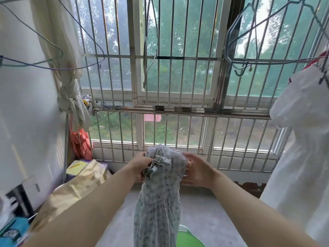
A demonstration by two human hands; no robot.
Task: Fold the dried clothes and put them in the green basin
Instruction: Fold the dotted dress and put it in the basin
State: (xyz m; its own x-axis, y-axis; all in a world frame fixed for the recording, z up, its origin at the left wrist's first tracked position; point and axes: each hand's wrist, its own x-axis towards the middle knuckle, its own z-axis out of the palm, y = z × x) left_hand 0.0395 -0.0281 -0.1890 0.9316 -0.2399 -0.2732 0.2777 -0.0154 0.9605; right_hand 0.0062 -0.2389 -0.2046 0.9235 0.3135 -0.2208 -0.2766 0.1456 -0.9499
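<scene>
A pale dotted dress (158, 198) hangs down in front of me, bunched at its top. My left hand (140, 165) grips the bunched top from the left. My right hand (197, 171) touches the same top from the right, fingers curled on the cloth. Below the dress a bit of the green basin (188, 238) shows at the bottom edge, mostly hidden by the dress. A white garment (302, 139) hangs at the right on a hanger.
Barred windows (170, 86) fill the wall ahead. Empty wire hangers (249, 41) hang overhead left and right. A knotted curtain (73, 102), an orange bag (81, 143) and gold bags with boxes (78, 186) crowd the left side. Grey floor (204, 211) lies below.
</scene>
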